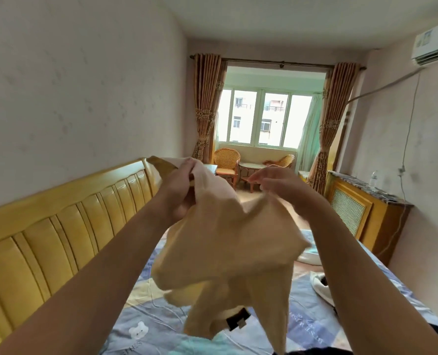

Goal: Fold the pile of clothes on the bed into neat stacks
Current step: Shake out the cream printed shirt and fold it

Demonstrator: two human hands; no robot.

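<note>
Left hand (184, 183) clenched on cream garment (228, 242), right hand (276, 185) pinching its edge at 2 o'clock, held aloft unfolded; no finished stacks visible on bed (156, 311).

Place: a home bedroom.
Evidence: bed (146, 303) with padded yellow headboard (66, 234), curtained window (265, 119), wicker chairs (226, 160), wall air conditioner (435, 44).

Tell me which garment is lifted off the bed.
The cream-yellow cotton top, held up by both hands; the white garment and teal fabric lie on the sheet.
</note>
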